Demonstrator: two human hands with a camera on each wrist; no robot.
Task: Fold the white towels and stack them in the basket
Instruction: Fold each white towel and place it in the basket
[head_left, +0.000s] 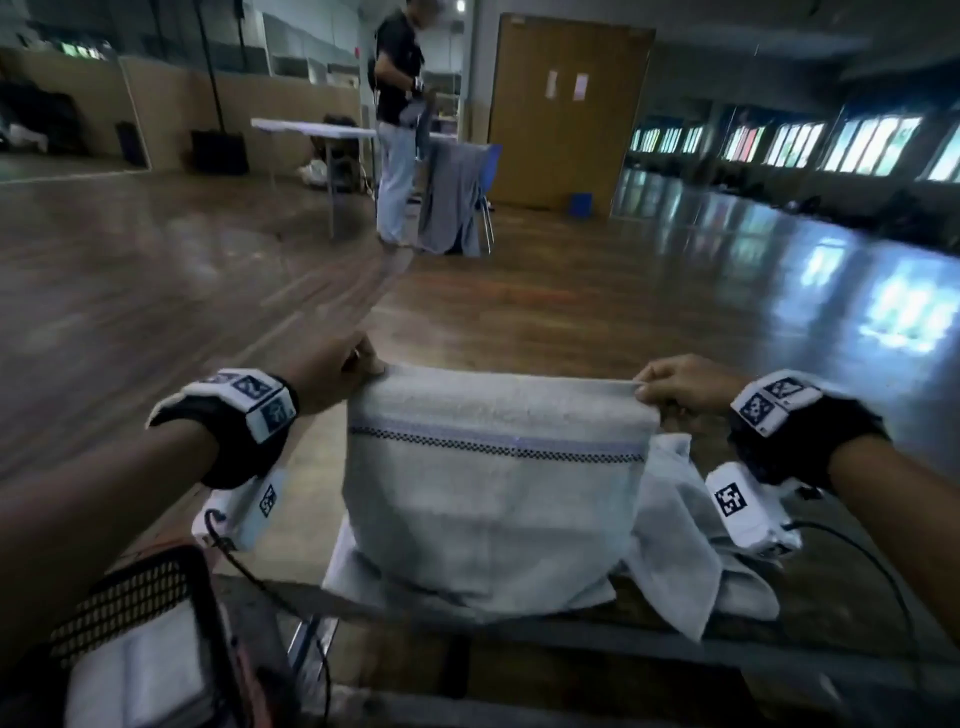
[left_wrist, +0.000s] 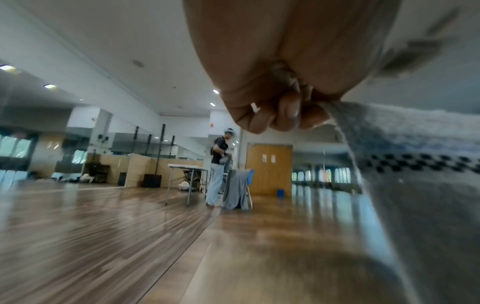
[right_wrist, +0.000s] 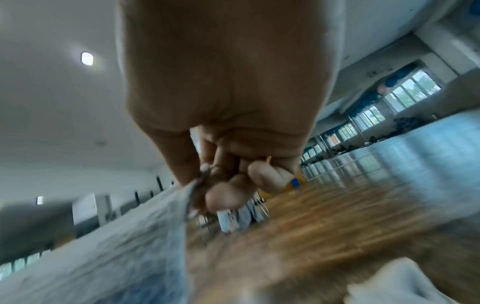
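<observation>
At the near left corner we see a black mesh basket (head_left: 156, 577) with a folded white towel (head_left: 140, 680) lying inside it. Our left hand (head_left: 332, 364) pinches the upper left corner of a white terry towel with a dark checked stripe (head_left: 493, 483), fingers curled tight on the cloth. That towel hangs taut between both hands above the middle of the wooden counter (head_left: 649, 670), its lower part resting on the surface. Our right hand (head_left: 680, 382) pinches the upper right corner between thumb and fingers. Just right of it, a crumpled white towel (head_left: 691, 525) lies on the counter, spilling over the near edge.
</observation>
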